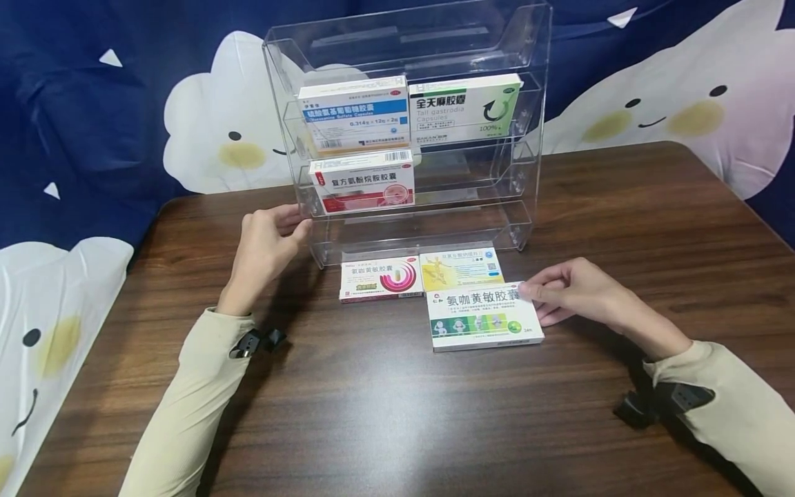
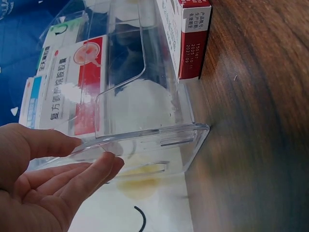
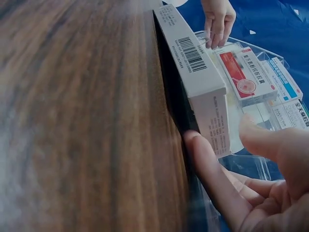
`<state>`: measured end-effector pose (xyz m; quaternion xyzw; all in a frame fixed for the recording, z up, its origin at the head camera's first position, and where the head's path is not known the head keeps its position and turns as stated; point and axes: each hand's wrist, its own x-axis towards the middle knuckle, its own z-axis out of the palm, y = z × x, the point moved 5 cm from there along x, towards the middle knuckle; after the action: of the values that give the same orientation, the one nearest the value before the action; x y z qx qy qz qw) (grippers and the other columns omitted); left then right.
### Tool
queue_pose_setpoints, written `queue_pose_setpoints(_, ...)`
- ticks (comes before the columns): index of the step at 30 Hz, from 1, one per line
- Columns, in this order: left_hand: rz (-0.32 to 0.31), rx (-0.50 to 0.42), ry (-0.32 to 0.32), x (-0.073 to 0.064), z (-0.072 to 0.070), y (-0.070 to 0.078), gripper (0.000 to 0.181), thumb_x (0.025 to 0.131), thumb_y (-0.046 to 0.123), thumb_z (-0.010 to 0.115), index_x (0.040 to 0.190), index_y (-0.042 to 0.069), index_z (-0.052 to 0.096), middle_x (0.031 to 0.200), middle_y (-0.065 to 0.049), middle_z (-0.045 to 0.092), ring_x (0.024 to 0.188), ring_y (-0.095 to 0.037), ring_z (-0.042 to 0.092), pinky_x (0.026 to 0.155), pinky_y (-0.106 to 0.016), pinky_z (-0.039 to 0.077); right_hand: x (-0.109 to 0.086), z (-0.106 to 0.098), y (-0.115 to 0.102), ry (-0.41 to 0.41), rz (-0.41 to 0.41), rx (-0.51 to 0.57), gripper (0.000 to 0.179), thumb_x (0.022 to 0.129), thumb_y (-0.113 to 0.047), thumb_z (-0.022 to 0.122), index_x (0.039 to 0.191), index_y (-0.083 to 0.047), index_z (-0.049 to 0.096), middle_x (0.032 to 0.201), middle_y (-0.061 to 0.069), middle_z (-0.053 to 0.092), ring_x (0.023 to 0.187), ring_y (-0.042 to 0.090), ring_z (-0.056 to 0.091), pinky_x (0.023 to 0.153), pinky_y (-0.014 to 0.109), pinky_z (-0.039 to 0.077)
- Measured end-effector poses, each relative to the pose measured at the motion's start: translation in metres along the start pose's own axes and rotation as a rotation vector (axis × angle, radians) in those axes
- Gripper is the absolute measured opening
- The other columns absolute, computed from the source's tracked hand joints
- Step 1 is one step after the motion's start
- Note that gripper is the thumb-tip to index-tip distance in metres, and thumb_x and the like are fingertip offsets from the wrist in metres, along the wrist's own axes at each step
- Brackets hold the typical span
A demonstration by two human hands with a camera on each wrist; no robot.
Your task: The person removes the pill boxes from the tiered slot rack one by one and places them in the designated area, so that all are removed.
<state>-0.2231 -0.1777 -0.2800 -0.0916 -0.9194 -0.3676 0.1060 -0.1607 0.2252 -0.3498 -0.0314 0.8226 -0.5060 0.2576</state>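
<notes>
My left hand [image 1: 266, 238] pinches the left side panel of a clear acrylic display rack [image 1: 472, 231], thumb on one face and fingers on the other [image 2: 72, 174]. On the right, my right hand [image 1: 580, 293] holds a white and green medicine box [image 1: 484, 314] by its right end. In the right wrist view the fingers are under that box [image 3: 188, 58], whose near edge is tilted up off the wood. Its far edge overlaps a yellow and white box [image 1: 462, 268] in the head view. Beside that lies a white and pink-red box [image 1: 380, 277], in front of the rack.
Upper in the rack stand a blue and white box [image 1: 355, 117] and a green and white box [image 1: 466, 110]. A red and white box [image 1: 363, 183] sits one tier below. The brown wooden table [image 1: 373, 414] meets a blue cloud-print cloth [image 1: 81, 124] behind.
</notes>
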Motion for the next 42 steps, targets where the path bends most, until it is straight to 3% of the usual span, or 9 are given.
queue_pose_setpoints(13,0.009,-0.003,0.004,0.0,0.0,0.0,0.029,0.09,0.006,0.062,0.113,-0.012,0.065,0.102,-0.025,0.069,0.098,-0.033,0.068,0.084,-0.046,0.054,-0.002,-0.007,-0.007,0.073,-0.027,-0.043,0.051,0.095,-0.026,0.062,0.121,0.016,0.053,0.086,0.016,0.071,0.074,0.02,0.071,0.067,0.035,0.059)
queue_pose_setpoints(17,0.009,-0.005,0.002,0.0,-0.001,0.001,0.03,0.09,0.005,0.062,0.114,-0.012,0.064,0.103,-0.025,0.068,0.099,-0.033,0.068,0.085,-0.045,0.054,-0.004,-0.015,-0.017,0.133,-0.08,-0.067,0.047,0.096,-0.025,0.062,0.119,0.015,0.055,0.087,0.018,0.071,0.073,0.021,0.072,0.067,0.035,0.059)
queue_pose_setpoints(26,-0.008,-0.004,-0.004,0.0,0.0,0.0,0.031,0.09,0.006,0.063,0.115,-0.012,0.064,0.104,-0.025,0.068,0.1,-0.033,0.067,0.086,-0.044,0.054,0.0,-0.019,-0.067,0.277,-0.312,-0.126,0.028,0.092,-0.013,0.066,0.109,0.009,0.065,0.091,0.019,0.072,0.075,0.023,0.072,0.068,0.034,0.059)
queue_pose_setpoints(32,-0.004,-0.005,0.001,0.0,0.0,-0.001,0.03,0.09,0.006,0.063,0.115,-0.011,0.065,0.104,-0.024,0.068,0.1,-0.032,0.068,0.087,-0.043,0.053,0.014,-0.007,-0.099,0.342,-0.388,-0.225,0.022,0.089,-0.014,0.071,0.107,-0.001,0.07,0.092,0.012,0.073,0.077,0.016,0.072,0.065,0.025,0.058)
queue_pose_setpoints(42,0.001,-0.01,0.009,0.001,0.001,0.0,0.031,0.09,0.007,0.062,0.115,-0.012,0.064,0.103,-0.025,0.069,0.1,-0.032,0.068,0.087,-0.042,0.054,0.047,0.009,-0.133,0.474,-0.5,-0.273,0.025,0.084,-0.018,0.076,0.105,-0.006,0.072,0.094,0.009,0.073,0.076,0.009,0.068,0.065,0.014,0.051)
